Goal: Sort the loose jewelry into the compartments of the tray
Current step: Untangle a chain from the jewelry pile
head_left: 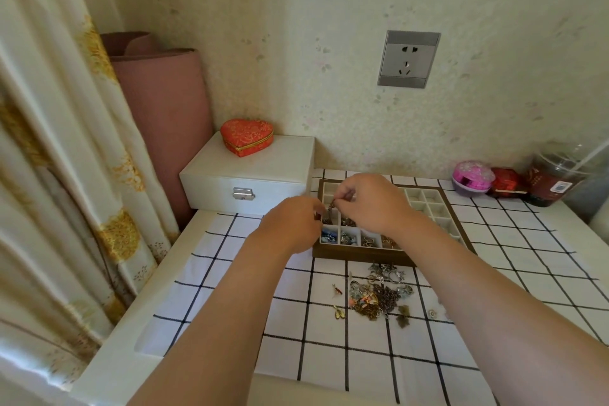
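Over the left rear corner of the tray (pixel 362 255), both hands meet on one small dark chain piece (pixel 329 209). Right hand (pixel 372 201): fingers curled, fingertips pinching the upper end of the piece. Left hand (pixel 290 224): fingers curled in, tips at the lower end and apparently pinching it; the exact contact is partly hidden behind the knuckles. The piece hangs above the compartments along the tray's left side; which cell, cannot tell. Tray is wood-framed with white dividers and sits on a black-and-white checked cloth (pixel 230 290). Front row cells hold items, a blue one (pixel 329 236) at far left, then metal pieces to its right. Loose jewelry pile (pixel 379 295) lies on the cloth just in front of the tray, a few stray bits scattered around it. White box (pixel 250 171) with a metal clasp stands left of the tray, a red heart-shaped box (pixel 247 137) on top. Wall socket (pixel 408 59) above. Pink round case (pixel 471 176) far right by the wall.
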A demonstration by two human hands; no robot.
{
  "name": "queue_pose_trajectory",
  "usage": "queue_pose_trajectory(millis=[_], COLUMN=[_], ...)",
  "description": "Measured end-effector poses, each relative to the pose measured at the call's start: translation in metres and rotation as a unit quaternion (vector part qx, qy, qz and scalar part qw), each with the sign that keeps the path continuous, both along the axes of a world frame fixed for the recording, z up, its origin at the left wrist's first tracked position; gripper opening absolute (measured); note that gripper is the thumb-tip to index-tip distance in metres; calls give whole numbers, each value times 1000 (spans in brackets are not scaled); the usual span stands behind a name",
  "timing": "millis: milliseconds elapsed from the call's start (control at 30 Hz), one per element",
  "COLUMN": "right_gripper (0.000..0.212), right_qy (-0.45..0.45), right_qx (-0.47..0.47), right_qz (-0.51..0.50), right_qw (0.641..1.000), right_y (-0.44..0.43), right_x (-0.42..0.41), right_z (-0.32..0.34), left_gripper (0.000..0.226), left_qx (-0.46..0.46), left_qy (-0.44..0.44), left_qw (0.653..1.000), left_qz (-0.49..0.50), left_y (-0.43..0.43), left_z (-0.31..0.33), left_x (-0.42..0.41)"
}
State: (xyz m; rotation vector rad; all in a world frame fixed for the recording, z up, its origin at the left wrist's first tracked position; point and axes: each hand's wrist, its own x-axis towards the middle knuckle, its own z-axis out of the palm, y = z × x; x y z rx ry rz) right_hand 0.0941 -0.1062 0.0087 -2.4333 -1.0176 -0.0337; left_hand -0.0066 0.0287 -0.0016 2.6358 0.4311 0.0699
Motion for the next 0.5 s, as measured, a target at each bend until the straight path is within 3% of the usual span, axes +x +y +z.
queue_pose_trajectory(millis=[100,333,500], right_gripper=[8,36,42], right_qy=[21,25,3], right_qx=[-19,-91,-189], right_qz=[20,33,59], right_qw=[999,995,980], right_y=[-2,-7,-1], right_x=[5,3,-12], right_z=[2,7,3], left_gripper=[37,43,34], left_qx=[-4,44,15], left_qy=[1,62,5], left_qw=[1000,996,1000], left_qz=[-5,-53,-9], left_y=[1,-3,2], left_z=[0,-2,3], left_x=[-2,-4,-4])
